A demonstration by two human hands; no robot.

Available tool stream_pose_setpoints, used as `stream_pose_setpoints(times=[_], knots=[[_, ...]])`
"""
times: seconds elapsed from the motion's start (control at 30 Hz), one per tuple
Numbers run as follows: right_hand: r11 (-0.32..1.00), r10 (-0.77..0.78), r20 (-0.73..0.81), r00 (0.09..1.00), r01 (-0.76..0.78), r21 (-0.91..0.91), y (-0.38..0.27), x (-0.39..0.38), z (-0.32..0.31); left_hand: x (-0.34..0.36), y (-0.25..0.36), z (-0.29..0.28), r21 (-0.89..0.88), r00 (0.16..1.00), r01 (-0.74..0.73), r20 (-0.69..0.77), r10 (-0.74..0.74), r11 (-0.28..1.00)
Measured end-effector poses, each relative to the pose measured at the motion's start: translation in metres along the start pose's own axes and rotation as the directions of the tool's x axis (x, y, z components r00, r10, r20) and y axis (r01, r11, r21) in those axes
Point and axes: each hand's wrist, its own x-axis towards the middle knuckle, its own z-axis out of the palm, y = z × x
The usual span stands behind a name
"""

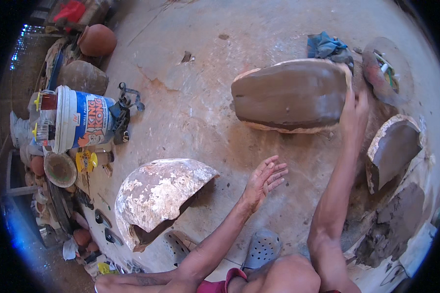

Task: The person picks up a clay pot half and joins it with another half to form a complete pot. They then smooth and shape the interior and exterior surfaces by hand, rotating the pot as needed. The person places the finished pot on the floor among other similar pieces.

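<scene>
A long half-shell mould [288,95] lies on the floor ahead of me, lined with smooth, wet brown clay and edged by a pale, rough rim. My right hand [354,112] reaches to its right end, fingers bent at the rim, slightly blurred. Nearer to me, my left hand [266,180] hovers above the floor with nothing in it, its fingers apart. To the left of that hand a white-crusted, dome-like mould [164,193] rests with its hollow side down. Another mould piece [395,151], lined with grey clay, stands at the right.
Dark, loose clay [393,224] lies at the lower right. Beyond the long mould are a blue cloth [326,46] and a round shallow dish [379,73] with small tools. A paint bucket [85,119], sandals [124,112] and clay pots [97,40] line the left side.
</scene>
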Motion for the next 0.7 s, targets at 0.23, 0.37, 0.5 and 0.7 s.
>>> stream_pose_setpoints(times=[0.23, 0.37, 0.5, 0.7], knots=[[0.836, 0.396, 0.065, 0.916, -0.389, 0.388, 0.046, -0.085, -0.005, 0.002, -0.012, 0.014, -0.127, 1.000, 0.013, 0.021, -0.011, 0.992], [0.663, 0.358, 0.396, 0.846, -0.529, 0.530, 0.053, -0.079, -0.017, 0.019, -0.009, 0.030, -0.174, 1.000, 0.028, 0.014, -0.026, 0.984], [0.465, 0.012, 0.449, 0.894, -0.402, 0.788, 0.074, -0.052, -0.003, 0.041, -0.005, 0.046, -0.247, 0.998, -0.005, 0.056, 0.019, 0.969], [0.605, -0.005, 0.326, 0.945, -0.257, 0.754, 0.102, -0.043, 0.014, 0.095, -0.020, 0.060, -0.410, 0.999, 0.005, 0.049, 0.017, 0.912]])
